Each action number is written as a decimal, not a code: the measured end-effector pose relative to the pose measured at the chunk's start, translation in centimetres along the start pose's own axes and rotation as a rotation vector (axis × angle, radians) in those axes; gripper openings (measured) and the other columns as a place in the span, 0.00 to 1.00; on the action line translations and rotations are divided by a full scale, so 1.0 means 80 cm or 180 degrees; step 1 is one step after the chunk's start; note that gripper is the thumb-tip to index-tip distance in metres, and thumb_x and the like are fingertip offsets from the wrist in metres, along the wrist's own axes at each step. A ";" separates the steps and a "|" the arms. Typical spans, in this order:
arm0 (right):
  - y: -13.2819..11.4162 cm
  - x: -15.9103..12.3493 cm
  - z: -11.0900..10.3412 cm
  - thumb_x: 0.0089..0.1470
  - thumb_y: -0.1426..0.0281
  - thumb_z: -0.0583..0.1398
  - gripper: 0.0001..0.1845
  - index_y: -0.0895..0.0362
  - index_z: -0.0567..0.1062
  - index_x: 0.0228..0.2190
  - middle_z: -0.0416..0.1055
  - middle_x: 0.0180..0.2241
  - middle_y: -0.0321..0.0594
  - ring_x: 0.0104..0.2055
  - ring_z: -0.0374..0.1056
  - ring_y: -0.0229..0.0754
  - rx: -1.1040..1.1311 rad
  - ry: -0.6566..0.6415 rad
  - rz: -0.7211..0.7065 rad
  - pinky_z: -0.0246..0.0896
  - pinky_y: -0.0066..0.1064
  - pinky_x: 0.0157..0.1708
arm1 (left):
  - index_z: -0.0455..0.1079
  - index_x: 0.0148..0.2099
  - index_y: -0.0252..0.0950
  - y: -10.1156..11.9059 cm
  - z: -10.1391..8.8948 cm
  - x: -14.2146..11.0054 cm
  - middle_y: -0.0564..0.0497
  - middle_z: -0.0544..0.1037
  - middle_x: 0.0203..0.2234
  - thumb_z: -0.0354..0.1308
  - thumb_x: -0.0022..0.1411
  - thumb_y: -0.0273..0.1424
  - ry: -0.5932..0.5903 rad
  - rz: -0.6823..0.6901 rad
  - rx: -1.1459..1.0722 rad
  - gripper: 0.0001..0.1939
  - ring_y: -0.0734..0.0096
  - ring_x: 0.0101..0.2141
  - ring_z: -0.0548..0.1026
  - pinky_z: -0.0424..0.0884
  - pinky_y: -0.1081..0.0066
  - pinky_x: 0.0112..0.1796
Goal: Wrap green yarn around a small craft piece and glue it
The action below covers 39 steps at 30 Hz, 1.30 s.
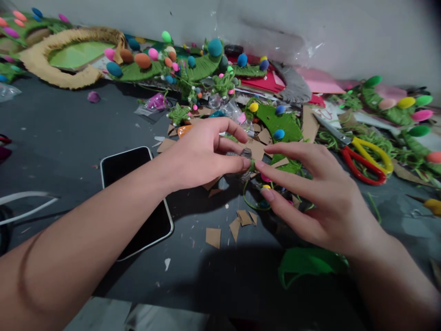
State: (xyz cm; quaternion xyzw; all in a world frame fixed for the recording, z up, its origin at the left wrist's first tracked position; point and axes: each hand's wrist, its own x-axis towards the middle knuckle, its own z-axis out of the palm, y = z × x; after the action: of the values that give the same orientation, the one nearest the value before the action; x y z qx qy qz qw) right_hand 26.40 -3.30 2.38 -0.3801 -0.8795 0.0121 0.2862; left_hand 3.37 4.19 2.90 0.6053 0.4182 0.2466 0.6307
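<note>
My left hand (206, 154) is closed, thumb and fingers pinching a small piece wrapped in grey yarn (245, 174). A bit of green yarn (252, 165) shows at the tip of my left thumb. My right hand (320, 197) comes in from the right with its fingers spread. One of its fingertips is at the green yarn; whether it presses on it I cannot tell. Just beyond the hands lies a green yarn-wrapped shape (275, 120) with blue and yellow balls. Much of the grey piece is hidden by my left fingers.
A phone (144, 230) lies beneath my left forearm. Red-and-yellow-handled scissors (365, 158) rest at the right. Cardboard scraps (213, 237) and a green strip (310, 264) lie nearer me. Along the wall stand a tan wrapped ring (32, 59) and several ball-decorated green pieces (203, 66).
</note>
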 end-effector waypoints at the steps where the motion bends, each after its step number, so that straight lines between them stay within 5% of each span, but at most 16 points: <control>1: 0.000 0.000 -0.001 0.59 0.73 0.65 0.23 0.51 0.77 0.56 0.70 0.61 0.51 0.59 0.70 0.57 -0.0036 -0.0030 -0.0013 0.68 0.57 0.58 | 0.64 0.45 0.42 0.000 0.000 0.000 0.55 0.83 0.32 0.67 0.59 0.27 0.0016 -0.0010 -0.0006 0.16 0.67 0.30 0.82 0.74 0.72 0.26; 7: -0.008 0.000 -0.003 0.59 0.76 0.65 0.18 0.51 0.79 0.51 0.71 0.60 0.49 0.61 0.69 0.56 -0.0036 -0.0141 -0.0096 0.69 0.54 0.59 | 0.65 0.45 0.39 0.000 -0.001 0.002 0.53 0.82 0.30 0.68 0.58 0.26 0.0183 0.0029 -0.0015 0.16 0.66 0.31 0.82 0.73 0.72 0.28; 16: -0.008 0.004 -0.001 0.63 0.73 0.63 0.03 0.56 0.73 0.35 0.74 0.34 0.38 0.36 0.71 0.37 0.0373 0.0546 0.0580 0.67 0.31 0.36 | 0.66 0.44 0.39 -0.001 -0.001 0.003 0.54 0.83 0.32 0.68 0.57 0.24 0.0204 0.0003 -0.0085 0.16 0.68 0.33 0.83 0.77 0.71 0.32; 22: -0.005 0.000 -0.005 0.65 0.67 0.63 0.24 0.57 0.63 0.19 0.53 0.17 0.31 0.19 0.50 0.31 0.0153 0.0928 0.1075 0.45 0.30 0.20 | 0.66 0.44 0.41 -0.001 -0.001 -0.002 0.54 0.85 0.34 0.70 0.57 0.28 0.0018 0.0133 0.0002 0.17 0.69 0.31 0.82 0.75 0.72 0.28; 24: -0.003 0.000 -0.004 0.61 0.70 0.67 0.18 0.56 0.71 0.21 0.63 0.19 0.31 0.21 0.58 0.31 0.0177 0.0968 0.0917 0.52 0.29 0.21 | 0.67 0.43 0.40 -0.001 0.000 -0.003 0.54 0.84 0.33 0.70 0.57 0.28 0.0020 0.0179 -0.0017 0.16 0.69 0.32 0.82 0.75 0.73 0.29; 26: -0.001 0.001 -0.002 0.59 0.72 0.68 0.01 0.54 0.82 0.36 0.78 0.35 0.38 0.36 0.74 0.38 0.0182 0.0829 0.0637 0.66 0.30 0.33 | 0.67 0.44 0.40 -0.002 0.001 -0.003 0.54 0.84 0.32 0.70 0.57 0.27 0.0016 0.0192 -0.0028 0.16 0.69 0.32 0.82 0.74 0.72 0.30; 29: 0.000 0.002 0.002 0.59 0.69 0.68 0.17 0.55 0.81 0.51 0.75 0.54 0.50 0.54 0.73 0.51 0.0075 0.0461 0.0241 0.70 0.43 0.51 | 0.66 0.44 0.41 -0.003 0.001 -0.002 0.54 0.84 0.33 0.69 0.57 0.28 -0.0001 0.0174 -0.0002 0.16 0.68 0.31 0.81 0.73 0.72 0.28; 39: 0.000 0.001 0.004 0.60 0.66 0.68 0.23 0.63 0.80 0.54 0.70 0.60 0.59 0.60 0.69 0.59 -0.0194 0.0096 -0.0099 0.65 0.54 0.58 | 0.66 0.45 0.40 -0.003 0.002 -0.001 0.55 0.83 0.30 0.69 0.56 0.28 0.0062 0.0091 -0.0159 0.17 0.68 0.30 0.82 0.73 0.73 0.28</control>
State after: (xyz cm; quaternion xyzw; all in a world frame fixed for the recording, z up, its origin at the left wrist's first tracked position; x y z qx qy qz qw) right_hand 26.17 -3.18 2.20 -0.3750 -0.8808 -0.0249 0.2879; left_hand 3.43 4.02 2.64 0.5929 0.4095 0.2719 0.6379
